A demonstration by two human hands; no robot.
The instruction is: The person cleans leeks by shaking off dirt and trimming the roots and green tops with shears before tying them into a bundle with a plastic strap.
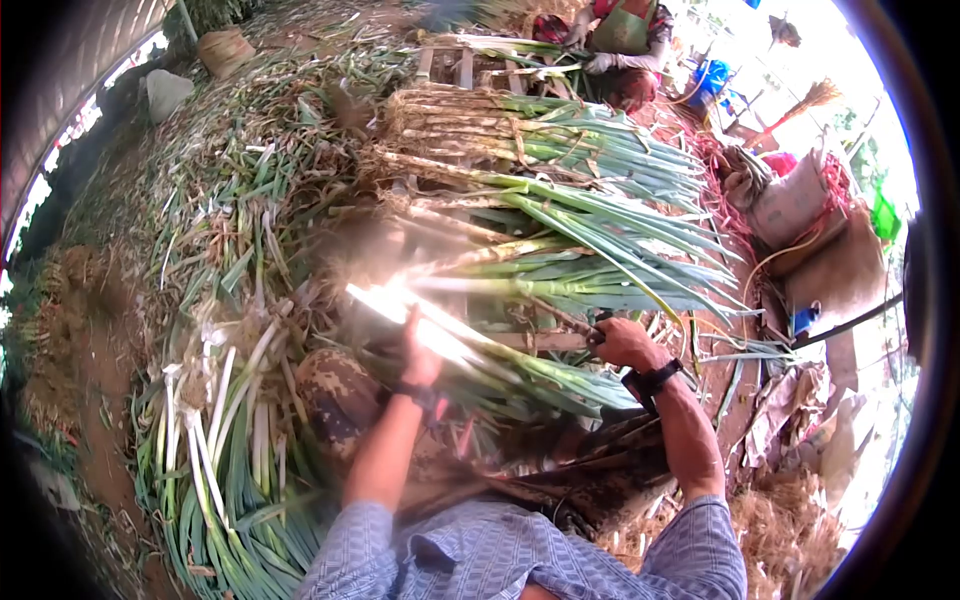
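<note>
There lay the leek [505, 354], slanting across the lap, white end up-left, leaves down-right! The left hand [420, 352] was clamped round its glare-washed shaft, nearer the root, forearm reaching straight up. And just above the leaves, the right hand [630, 344] was a fist, knuckles forward, round a thin brown rod [562, 317] angled up-left. Beyond, the bunched leeks [600, 215] lay crosswise; past them, a co-worker [622, 32].

Leeks [590, 287] by the doz., 1 co-wkr [622, 32], 1 broom [816, 95]
</note>
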